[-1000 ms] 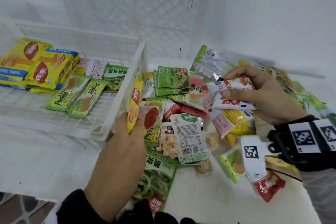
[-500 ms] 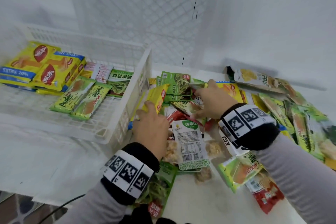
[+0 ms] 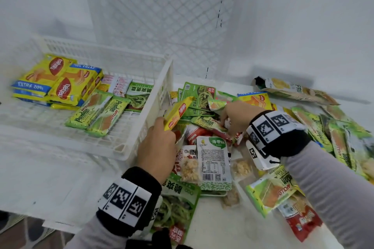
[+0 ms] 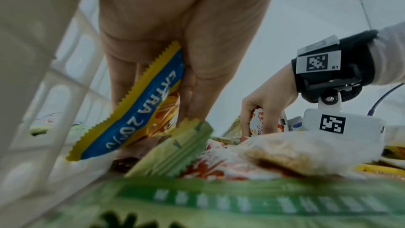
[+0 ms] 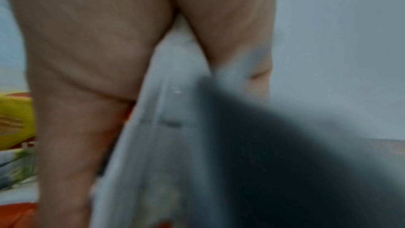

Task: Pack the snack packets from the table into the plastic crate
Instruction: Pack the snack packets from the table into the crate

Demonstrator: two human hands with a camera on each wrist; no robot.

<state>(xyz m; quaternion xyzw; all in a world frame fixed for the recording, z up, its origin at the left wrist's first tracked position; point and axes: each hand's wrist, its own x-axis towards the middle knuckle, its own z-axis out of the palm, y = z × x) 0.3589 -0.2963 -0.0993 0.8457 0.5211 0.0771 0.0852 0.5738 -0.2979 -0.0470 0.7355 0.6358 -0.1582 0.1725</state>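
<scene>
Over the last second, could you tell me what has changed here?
The right hand moved from the far packets down into the pile beside the crate and now grips a white-and-orange packet. The left hand keeps gripping its yellow packet.

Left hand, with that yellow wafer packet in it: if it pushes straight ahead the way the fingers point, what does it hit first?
Probably the green Pandan packet in the pile, just past the yellow wafer packet held by the left hand. The crate wall runs close alongside on its left. Depth is unclear.
</scene>
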